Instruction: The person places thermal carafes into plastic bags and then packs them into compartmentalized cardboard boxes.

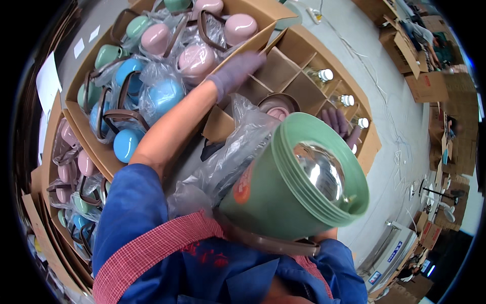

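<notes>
A green ribbed vacuum flask body (253,202) with a shiny silver inner liner (318,169) lies tilted across my chest, its mouth toward the right. Its brown carry handle (276,244) rests near my apron, and my right arm passes behind it. My left hand (238,73), gloved in grey-purple and blurred, stretches over the inner edge of a divided carton (304,45). My gloved right hand (338,124) shows past the flask's rim beside the carton's bottles; the rest is hidden, so its grip is unclear. Clear plastic wrap (228,147) lies beside the flask.
Several white-capped glass bottles (347,100) stand in the carton's cells. A pink round piece with a brown rim (277,107) sits there too. At left, a big carton (96,152) holds wrapped pink, blue and green flasks. Cables (372,71) cross the floor at right.
</notes>
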The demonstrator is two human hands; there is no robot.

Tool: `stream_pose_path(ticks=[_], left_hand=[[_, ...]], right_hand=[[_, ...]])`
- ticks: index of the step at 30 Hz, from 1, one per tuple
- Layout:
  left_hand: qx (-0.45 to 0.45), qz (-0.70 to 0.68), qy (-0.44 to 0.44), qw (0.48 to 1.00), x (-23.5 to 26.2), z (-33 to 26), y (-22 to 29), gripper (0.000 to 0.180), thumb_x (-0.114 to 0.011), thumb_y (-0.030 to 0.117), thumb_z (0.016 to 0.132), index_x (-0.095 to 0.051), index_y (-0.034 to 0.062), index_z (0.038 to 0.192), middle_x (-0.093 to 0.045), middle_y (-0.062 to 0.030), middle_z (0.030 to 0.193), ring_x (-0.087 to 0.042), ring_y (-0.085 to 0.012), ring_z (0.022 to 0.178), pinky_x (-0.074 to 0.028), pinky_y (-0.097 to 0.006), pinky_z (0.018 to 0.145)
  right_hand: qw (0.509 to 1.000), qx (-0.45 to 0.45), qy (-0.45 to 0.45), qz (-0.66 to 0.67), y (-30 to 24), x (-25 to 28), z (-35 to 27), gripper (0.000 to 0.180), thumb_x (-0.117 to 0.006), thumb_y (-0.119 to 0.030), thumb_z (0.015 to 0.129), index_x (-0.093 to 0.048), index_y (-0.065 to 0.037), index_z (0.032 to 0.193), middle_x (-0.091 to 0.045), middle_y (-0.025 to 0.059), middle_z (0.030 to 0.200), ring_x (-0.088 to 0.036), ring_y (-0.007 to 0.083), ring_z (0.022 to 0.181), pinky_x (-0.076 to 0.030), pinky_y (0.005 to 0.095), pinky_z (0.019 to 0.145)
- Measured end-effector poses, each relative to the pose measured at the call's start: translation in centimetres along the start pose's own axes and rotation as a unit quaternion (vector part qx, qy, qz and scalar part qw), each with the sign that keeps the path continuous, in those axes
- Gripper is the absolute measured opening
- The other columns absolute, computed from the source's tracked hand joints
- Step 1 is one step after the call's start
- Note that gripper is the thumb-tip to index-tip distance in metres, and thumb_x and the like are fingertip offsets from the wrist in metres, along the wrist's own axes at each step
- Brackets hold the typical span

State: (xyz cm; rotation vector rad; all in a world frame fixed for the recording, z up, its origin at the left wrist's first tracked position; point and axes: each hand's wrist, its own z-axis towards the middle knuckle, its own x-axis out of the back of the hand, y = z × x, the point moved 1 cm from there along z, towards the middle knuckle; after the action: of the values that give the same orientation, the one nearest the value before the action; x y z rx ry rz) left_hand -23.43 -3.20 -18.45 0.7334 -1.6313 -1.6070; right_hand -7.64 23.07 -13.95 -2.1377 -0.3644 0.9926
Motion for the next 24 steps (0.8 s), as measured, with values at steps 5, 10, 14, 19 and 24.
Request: stream_pose_path(ticks=[5, 10, 14, 19, 24], left_hand=[[-0.071, 0.483, -0.323, 0.81, -2.4, 1.0, -9.2, 0.052, -0.044, 0.047, 0.092, -0.066, 0.004, 0.111, -0.068, -0.0185, 0.101, -0.064, -0.0348, 0.097, -0.049, -0.041, 0.088], [0.266, 0.291, -0.259, 0.882, -6.1, 4.2, -6.2, 0.086, -0.041, 0.076, 0.083, -0.067, -0.0023, 0.107, -0.067, -0.0211, 0.103, -0.064, -0.0338, 0.096, -0.047, -0.04, 0.088], [0.133, 0.238, -0.324, 0.906, -7.8, 2.6, -8.4, 0.078, -0.045, 0.062, 0.089, -0.046, -0.0021, 0.132, -0.053, -0.0221, 0.13, -0.054, -0.0355, 0.116, -0.041, -0.041, 0.097], [0.127, 0.214, -0.012, 0.968, -11.6, -2.2, -7.6, 0.049, -0.051, 0.044, 0.091, -0.056, 0.008, 0.123, -0.055, -0.024, 0.124, -0.054, -0.0418, 0.112, -0.044, -0.044, 0.096], [0.001, 0.183, 0.058, 0.981, -8.8, 1.6, 0.5, 0.038, -0.046, 0.037, 0.093, -0.064, 0.0034, 0.096, -0.065, -0.0224, 0.096, -0.061, -0.0397, 0.092, -0.047, -0.048, 0.08]], right_hand=[[0.798, 0.133, -0.585, -0.06, -3.3, -5.7, -1.9, 0.071, -0.048, -0.058, 0.091, -0.056, 0.005, 0.122, -0.056, 0.0291, 0.122, -0.053, 0.0411, 0.115, -0.036, 0.0561, 0.102], [0.764, -0.016, -0.524, -0.376, -8.9, -5.5, -3.4, 0.068, -0.06, -0.057, 0.086, -0.06, 0.01, 0.1, -0.059, 0.0288, 0.102, -0.062, 0.0349, 0.101, -0.047, 0.0572, 0.092], [0.796, 0.213, -0.198, -0.531, -3.8, -3.3, -1.2, 0.033, -0.055, -0.007, 0.092, -0.052, 0.003, 0.124, -0.057, 0.0172, 0.12, -0.06, 0.0223, 0.109, -0.046, 0.0349, 0.099], [0.702, 0.25, -0.207, -0.634, 0.8, -0.3, 3.3, 0.039, -0.046, -0.019, 0.095, -0.048, 0.001, 0.128, -0.053, 0.0152, 0.127, -0.055, 0.0233, 0.114, -0.043, 0.0363, 0.102], [0.784, 0.196, -0.188, -0.558, 1.8, 1.6, 3.4, 0.047, -0.038, -0.03, 0.097, -0.045, -0.001, 0.133, -0.048, 0.0132, 0.133, -0.05, 0.0244, 0.12, -0.039, 0.0377, 0.105]])
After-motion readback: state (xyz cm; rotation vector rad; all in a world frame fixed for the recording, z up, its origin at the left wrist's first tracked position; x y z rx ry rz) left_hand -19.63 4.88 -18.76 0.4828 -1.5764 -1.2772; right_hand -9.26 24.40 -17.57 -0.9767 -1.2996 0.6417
